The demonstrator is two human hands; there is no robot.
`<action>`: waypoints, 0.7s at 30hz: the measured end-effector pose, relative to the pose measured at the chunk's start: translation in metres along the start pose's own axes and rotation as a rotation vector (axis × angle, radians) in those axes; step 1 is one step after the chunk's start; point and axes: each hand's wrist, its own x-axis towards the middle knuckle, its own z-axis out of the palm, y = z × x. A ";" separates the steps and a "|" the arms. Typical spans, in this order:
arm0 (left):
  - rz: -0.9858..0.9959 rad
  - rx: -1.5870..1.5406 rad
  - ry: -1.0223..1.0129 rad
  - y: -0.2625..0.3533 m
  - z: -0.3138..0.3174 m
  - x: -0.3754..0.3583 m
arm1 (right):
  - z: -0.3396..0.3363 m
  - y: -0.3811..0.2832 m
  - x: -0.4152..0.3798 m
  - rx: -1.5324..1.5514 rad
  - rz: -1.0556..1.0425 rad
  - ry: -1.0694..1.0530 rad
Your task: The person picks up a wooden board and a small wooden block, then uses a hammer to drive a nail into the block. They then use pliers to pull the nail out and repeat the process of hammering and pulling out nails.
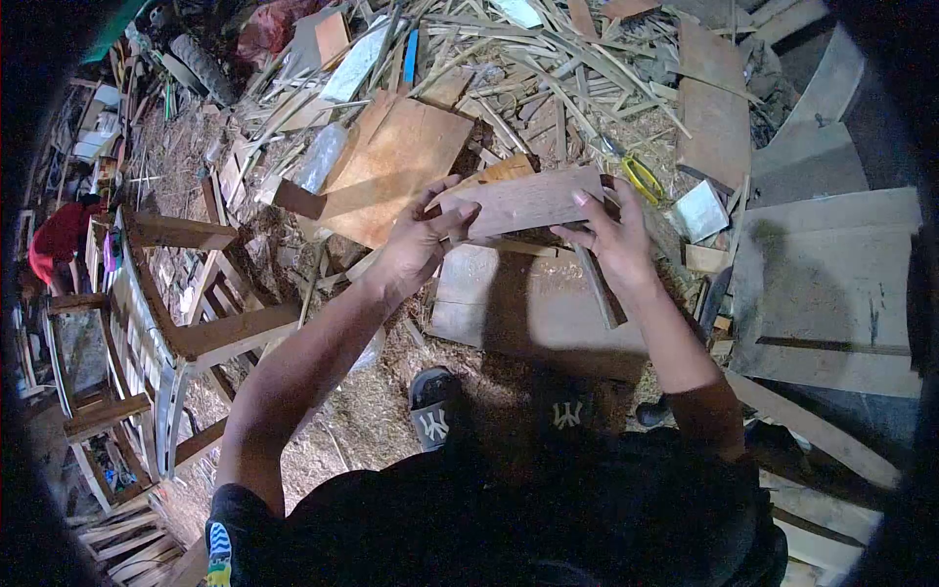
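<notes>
A short, flat wooden board (533, 203) is held up in front of me, roughly level, by its two ends. My left hand (421, 240) grips the left end, fingers behind and above it, thumb side toward me. At the right end, my right hand (611, 230) is closed with the thumb on the board's face and fingers around the edge. Below it on the ground lies a wide wooden panel (489, 303), partly in shadow. A narrow wood strip (599, 284) slants down across that panel under my right hand.
Wood offcuts (548, 78) pile up ahead, with a plywood sheet (411, 147) and a yellow-handled tool (641, 179). Wooden frames (235, 333) stand at left, near a person in red (61, 245). A large panel (827, 284) lies at right. Sawdust covers the ground.
</notes>
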 end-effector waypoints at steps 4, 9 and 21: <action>0.001 -0.048 -0.007 -0.003 -0.003 0.004 | 0.003 -0.001 -0.004 0.015 -0.041 -0.023; 0.050 -0.080 0.019 -0.001 -0.002 0.008 | 0.000 -0.003 -0.004 0.004 -0.003 -0.024; 0.073 -0.069 0.042 0.005 -0.001 0.003 | -0.006 0.003 -0.004 0.093 0.018 -0.042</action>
